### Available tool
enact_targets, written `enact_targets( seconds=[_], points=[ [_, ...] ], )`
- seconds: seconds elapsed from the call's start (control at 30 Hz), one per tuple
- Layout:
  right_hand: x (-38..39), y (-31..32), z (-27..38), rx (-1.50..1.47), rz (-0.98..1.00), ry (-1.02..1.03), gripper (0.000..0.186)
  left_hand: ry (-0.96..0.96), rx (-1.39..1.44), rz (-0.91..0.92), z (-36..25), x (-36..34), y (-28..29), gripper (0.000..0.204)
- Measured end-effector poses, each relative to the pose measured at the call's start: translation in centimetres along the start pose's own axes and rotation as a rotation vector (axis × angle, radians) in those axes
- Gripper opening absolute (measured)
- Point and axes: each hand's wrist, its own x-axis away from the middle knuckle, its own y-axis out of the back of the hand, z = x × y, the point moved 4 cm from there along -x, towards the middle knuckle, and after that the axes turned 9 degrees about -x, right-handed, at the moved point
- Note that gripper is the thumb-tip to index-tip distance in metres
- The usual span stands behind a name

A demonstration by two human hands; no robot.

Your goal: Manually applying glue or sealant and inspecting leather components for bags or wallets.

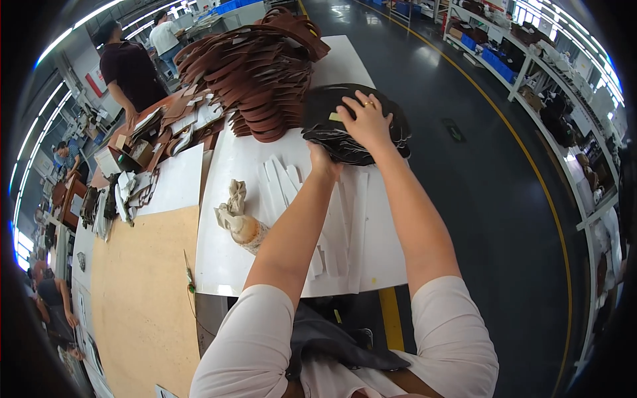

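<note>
A thick stack of black, flexible pieces (pixel 329 97) with pale edges is at the far end of the white table (pixel 381 239). My left hand (pixel 322 160) grips its near lower edge, partly hidden beneath it. My right hand (pixel 365 123) lies on top with fingers spread, near a small pale-yellow slip (pixel 335 117). Loose white strips (pixel 284 189) lie below the stack. Left of them stands a tan container (pixel 245 232) with crumpled cream cloth at its top, beside my left forearm.
Brown strap bundles (pixel 245 73) pile up behind, beside assorted scraps (pixel 189 116). A beige board (pixel 142 265) and thin tool (pixel 190 278) lie left. Co-workers (pixel 129 69) occupy the left side. A walkway with a yellow line runs right, bordered by loaded shelves (pixel 514 89).
</note>
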Motion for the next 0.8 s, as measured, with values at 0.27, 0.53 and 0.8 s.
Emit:
enact_targets(
  seconds=[0.27, 0.53, 0.8],
  points=[
    [1.9, -1.0, 1.7, 0.114, -0.135, 0.225, 0.046, -0.01, -0.226, -0.328, -3.1, 6.2, 0.3, 0.052],
    [1.0, 1.1, 0.6, -0.061, 0.074, 0.054, 0.053, -0.462, -1.46, 0.103, -3.4, 15.3, 0.9, 0.028],
    [7.3, 5.3, 0.9, -0.292, -0.469, 0.386, 0.028, -0.679, -2.091, 0.822, 0.8, 23.9, 0.5, 0.029]
  ],
)
